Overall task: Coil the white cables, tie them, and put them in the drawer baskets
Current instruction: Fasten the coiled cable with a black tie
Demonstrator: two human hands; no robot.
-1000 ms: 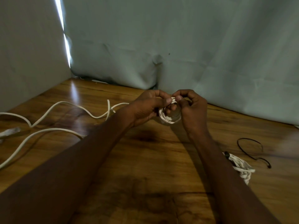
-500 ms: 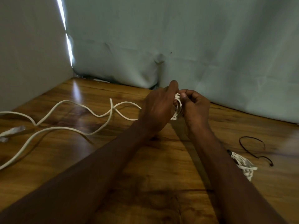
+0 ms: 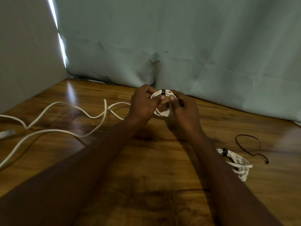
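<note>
White cable coil (image 3: 162, 103), a small ring of several turns bound at its top by a short black tie (image 3: 163, 92), is held above the brown wooden table (image 3: 146, 168), near its far edge. Head view: the left hand (image 3: 143, 104) and right hand (image 3: 183, 106) each pinch one side of the ring, fingers curled around the strands. The tie is probably best cinched while both grips keep the turns stacked. A loose white cable (image 3: 65, 131) lies left; a tied white bundle (image 3: 234, 162) lies right.
</note>
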